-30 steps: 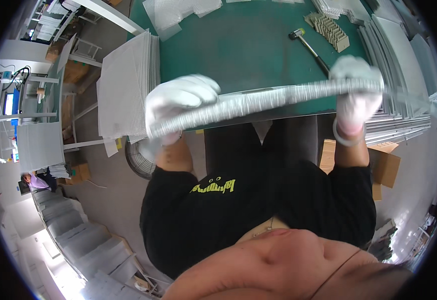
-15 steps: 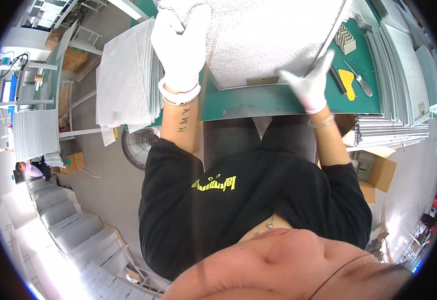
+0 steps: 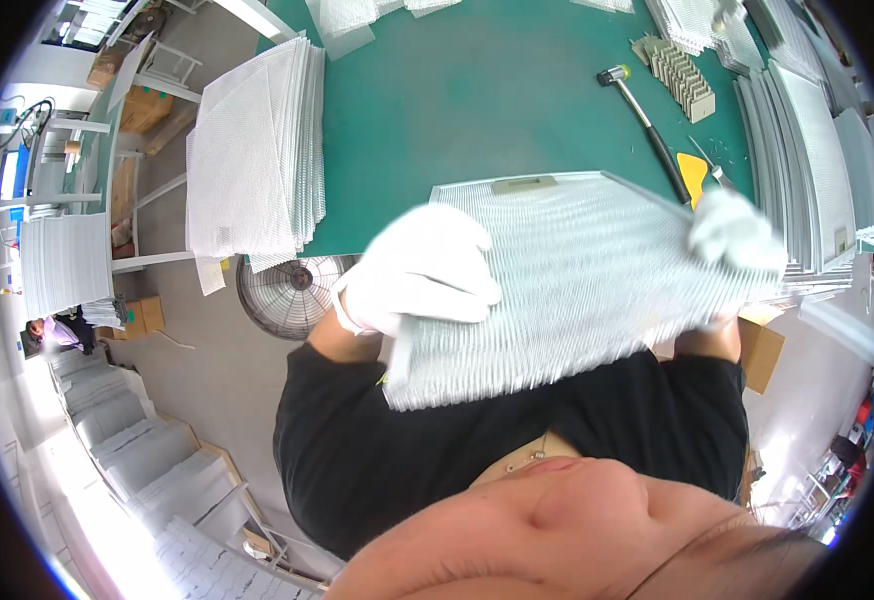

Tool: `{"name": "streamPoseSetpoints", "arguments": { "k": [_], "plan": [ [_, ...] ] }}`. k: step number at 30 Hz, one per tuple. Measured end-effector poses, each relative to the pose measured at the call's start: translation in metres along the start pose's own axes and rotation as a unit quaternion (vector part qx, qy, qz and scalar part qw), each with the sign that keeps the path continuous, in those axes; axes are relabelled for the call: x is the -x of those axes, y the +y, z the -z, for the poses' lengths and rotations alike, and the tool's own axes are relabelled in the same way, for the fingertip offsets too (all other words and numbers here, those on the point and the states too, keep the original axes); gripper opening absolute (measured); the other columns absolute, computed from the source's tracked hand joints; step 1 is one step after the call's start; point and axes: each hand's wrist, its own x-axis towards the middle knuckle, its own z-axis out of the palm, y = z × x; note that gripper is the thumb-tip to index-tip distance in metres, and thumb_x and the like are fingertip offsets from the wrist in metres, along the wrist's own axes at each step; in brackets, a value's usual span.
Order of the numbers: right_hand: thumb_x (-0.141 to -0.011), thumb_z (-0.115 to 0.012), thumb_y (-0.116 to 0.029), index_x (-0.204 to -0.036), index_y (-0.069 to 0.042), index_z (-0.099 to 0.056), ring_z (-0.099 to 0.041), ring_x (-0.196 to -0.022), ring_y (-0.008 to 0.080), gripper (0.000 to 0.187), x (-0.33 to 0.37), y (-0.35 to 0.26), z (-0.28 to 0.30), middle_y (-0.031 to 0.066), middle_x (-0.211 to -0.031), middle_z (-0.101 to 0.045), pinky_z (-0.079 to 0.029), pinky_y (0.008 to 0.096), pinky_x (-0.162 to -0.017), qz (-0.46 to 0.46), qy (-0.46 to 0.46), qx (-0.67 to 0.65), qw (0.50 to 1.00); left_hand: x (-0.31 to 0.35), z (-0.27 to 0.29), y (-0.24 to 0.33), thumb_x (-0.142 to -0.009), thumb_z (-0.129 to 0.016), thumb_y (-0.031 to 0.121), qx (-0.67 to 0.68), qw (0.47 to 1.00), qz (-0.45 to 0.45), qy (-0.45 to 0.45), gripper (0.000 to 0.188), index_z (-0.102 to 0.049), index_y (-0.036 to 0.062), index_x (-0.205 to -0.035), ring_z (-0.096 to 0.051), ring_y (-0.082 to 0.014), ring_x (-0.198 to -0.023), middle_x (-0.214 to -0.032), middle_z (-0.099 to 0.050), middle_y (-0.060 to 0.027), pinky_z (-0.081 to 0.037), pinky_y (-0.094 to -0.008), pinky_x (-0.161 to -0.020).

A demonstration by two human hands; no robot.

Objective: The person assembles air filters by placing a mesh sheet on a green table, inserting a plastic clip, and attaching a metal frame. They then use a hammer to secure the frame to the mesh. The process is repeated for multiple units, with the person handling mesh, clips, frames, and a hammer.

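A framed silver mesh filter panel (image 3: pixel 567 280), its surface finely ribbed, is held up tilted in front of my chest. My left hand (image 3: pixel 422 270), in a white glove, is closed over its left edge. At its right edge my right hand (image 3: pixel 737 235), also gloved and slightly blurred, grips the frame. A small greyish tab or plate (image 3: pixel 523 184) sits on the panel's far edge. Beyond the right hand lie a yellow scraper-like tool (image 3: pixel 692 178) and a hammer (image 3: pixel 647 130) with a black handle.
Stacked mesh sheets (image 3: pixel 257 150) stand at the left of the green table (image 3: pixel 457 110). A row of beige pieces (image 3: pixel 682 80) lies back right, beside stacked panels (image 3: pixel 797 150). A screwdriver-like tool (image 3: pixel 712 165) is partly hidden. A floor fan (image 3: pixel 292 290) stands below left.
The panel has come off the table toward my chest and its ribbed face now shows. Both hands have drawn back with it, and the right has closed on its edge.
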Motion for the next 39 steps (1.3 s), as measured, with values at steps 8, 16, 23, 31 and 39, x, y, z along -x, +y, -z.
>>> {"name": "streamPoseSetpoints", "arguments": {
  "k": [8,16,23,31,39],
  "plan": [
    [-0.078,-0.065,-0.01,-0.098,0.003,-0.053,-0.062,-0.078,0.0383,0.026,0.051,-0.02,0.032,0.0267,-0.099,-0.064,-0.048,0.0505,-0.062,0.019,-0.211,-0.108,0.971,0.049,0.0,-0.069,-0.085,-0.072,0.022,-0.23,0.918,0.239,-0.216,0.044,-0.061,0.0052,-0.124,-0.056,-0.0361,-0.123,-0.131,-0.06,-0.0163,-0.044,-0.0459,-0.108],
    [-0.081,-0.062,-0.012,-0.102,0.004,-0.054,-0.064,-0.082,0.0426,0.028,0.061,-0.02,0.04,0.0308,-0.101,-0.064,-0.05,0.056,-0.066,0.011,-0.223,-0.121,0.967,0.046,0.005,-0.093,-0.08,-0.073,0.021,-0.226,0.929,0.19,-0.224,0.043,-0.062,0.0126,-0.12,-0.057,-0.0327,-0.113,-0.121,-0.063,-0.0096,-0.044,-0.0447,-0.102],
    [-0.087,-0.061,-0.016,-0.103,0.002,-0.055,-0.066,-0.081,0.0407,0.025,0.054,-0.03,0.031,0.0277,-0.097,-0.065,-0.052,0.0567,-0.07,-0.021,-0.187,-0.079,0.979,0.06,-0.006,-0.074,-0.078,-0.073,0.019,-0.45,0.808,0.345,-0.161,0.047,-0.059,0.0062,-0.121,-0.058,-0.0347,-0.095,-0.097,-0.061,-0.0152,-0.045,-0.0429,-0.096],
    [-0.093,-0.071,-0.03,-0.097,0.0,-0.058,-0.062,-0.067,0.0228,0.033,0.019,-0.001,-0.003,0.0132,-0.084,-0.066,-0.046,0.0349,-0.058,0.016,0.049,0.044,0.998,-0.017,0.014,0.023,-0.092,-0.068,0.025,0.038,0.996,-0.039,-0.065,0.03,-0.061,0.0003,-0.108,-0.065,-0.0335,-0.091,-0.099,-0.064,-0.0166,-0.052,-0.0475,-0.084],
    [-0.056,-0.1,-0.022,-0.158,0.0,0.0,-0.026,-0.145,0.0434,0.144,0.066,0.104,-0.045,0.0294,-0.157,-0.017,-0.03,0.0537,-0.117,-0.137,0.063,0.447,0.882,-0.06,0.033,-0.022,-0.094,-0.068,0.009,-0.325,0.86,0.103,0.38,0.013,-0.059,0.0,-0.096,-0.059,-0.0096,-0.076,-0.088,-0.064,-0.0055,-0.049,-0.0248,-0.069]
  ]
}}
